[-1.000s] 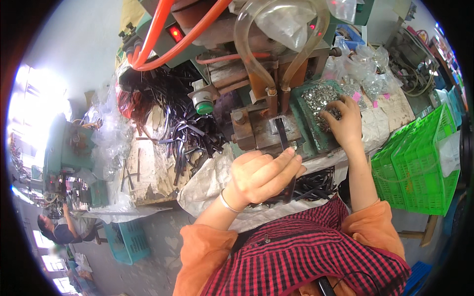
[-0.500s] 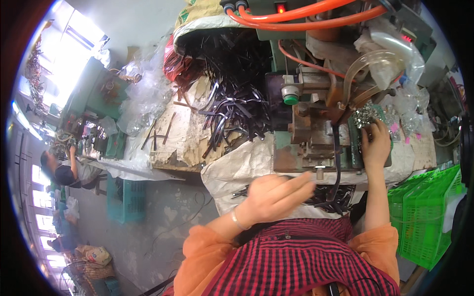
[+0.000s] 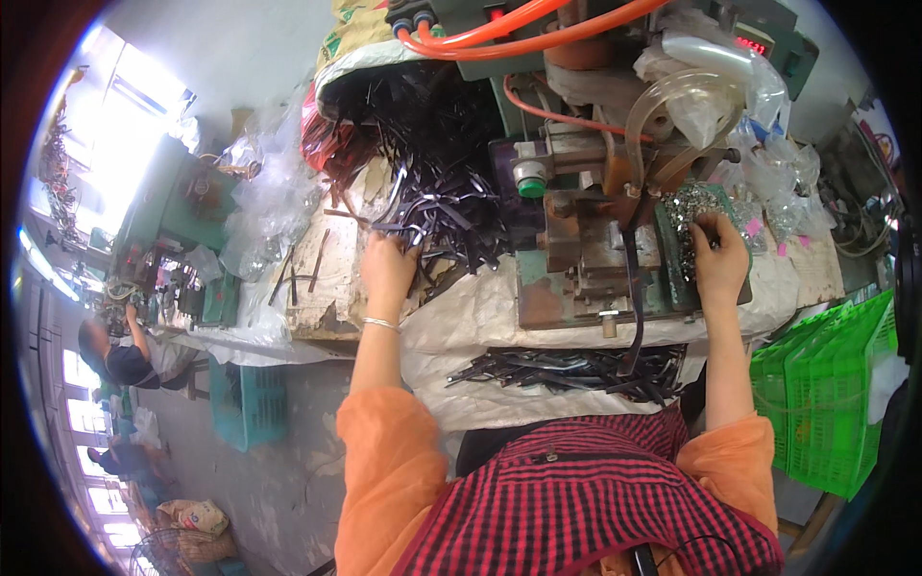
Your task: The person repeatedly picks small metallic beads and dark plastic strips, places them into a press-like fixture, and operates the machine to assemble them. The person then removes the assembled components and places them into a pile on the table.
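Note:
My left hand [image 3: 388,274] is at the near left edge of a heap of dark, glossy strips [image 3: 437,216], its fingers curled in around the end of one strip. Over to the right, my right hand [image 3: 720,267] has thumb and fingertips pinched together above a green tray [image 3: 663,240] of small shiny metal pieces [image 3: 688,223]; whatever is between those fingertips is too small to tell. Between the hands stands a greenish press machine [image 3: 605,252] with rusty metal blocks. One dark strip [image 3: 635,288] hangs down from its middle, over the front edge.
More dark strips [image 3: 567,370] lie on a white sheet below the machine. Orange hoses [image 3: 528,40] arch above it. Clear plastic bags [image 3: 783,182] stand behind the tray. A green crate [image 3: 816,394] is at the right, a teal crate [image 3: 248,408] on the left floor. Another person [image 3: 130,350] sits far left.
My left hand has moved from in front of my chest out to the strip heap. My right hand stays at the metal pieces, its fingertips now pinched together. The view has shifted slightly.

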Demonstrator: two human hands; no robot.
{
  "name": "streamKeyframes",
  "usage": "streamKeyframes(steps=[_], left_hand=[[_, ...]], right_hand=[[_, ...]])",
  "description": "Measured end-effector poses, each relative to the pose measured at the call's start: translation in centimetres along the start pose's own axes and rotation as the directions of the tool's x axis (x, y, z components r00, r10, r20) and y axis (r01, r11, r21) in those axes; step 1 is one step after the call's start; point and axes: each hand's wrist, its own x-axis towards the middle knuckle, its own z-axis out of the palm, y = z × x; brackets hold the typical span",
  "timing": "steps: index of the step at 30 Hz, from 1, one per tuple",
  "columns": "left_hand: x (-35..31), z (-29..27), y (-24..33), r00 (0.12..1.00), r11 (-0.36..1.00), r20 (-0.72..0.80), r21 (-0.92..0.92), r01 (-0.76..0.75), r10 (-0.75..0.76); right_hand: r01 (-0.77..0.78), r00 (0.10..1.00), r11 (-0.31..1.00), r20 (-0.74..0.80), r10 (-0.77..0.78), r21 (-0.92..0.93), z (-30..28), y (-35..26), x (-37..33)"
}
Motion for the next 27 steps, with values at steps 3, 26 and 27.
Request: streamKeyframes(steps=[3, 26, 27], left_hand=[[0.0, 1.2, 1.9, 0.998, 0.997, 0.015, -0.036, 0.065, -0.064], [-4.7, -10.1, 13.9, 0.997, 0.197, 0.041, -0.98, 0.027, 0.067], [-4.4, -12.1, 15.6, 0.99, 0.149, -0.104, -0.982, -0.117, 0.096]], right_hand=[[-0.005, 0.993, 0.995, -0.121, 0.017, 0.101, -1.7, 3.6, -2.3], [-0.117, 0.993, 0.484, 0.108, 0.048, 0.867, 2.0, -10.1, -3.4], [-0.13, 0.992, 0.464, 0.116, 0.059, 0.876, 1.9, -10.4, -3.2]])
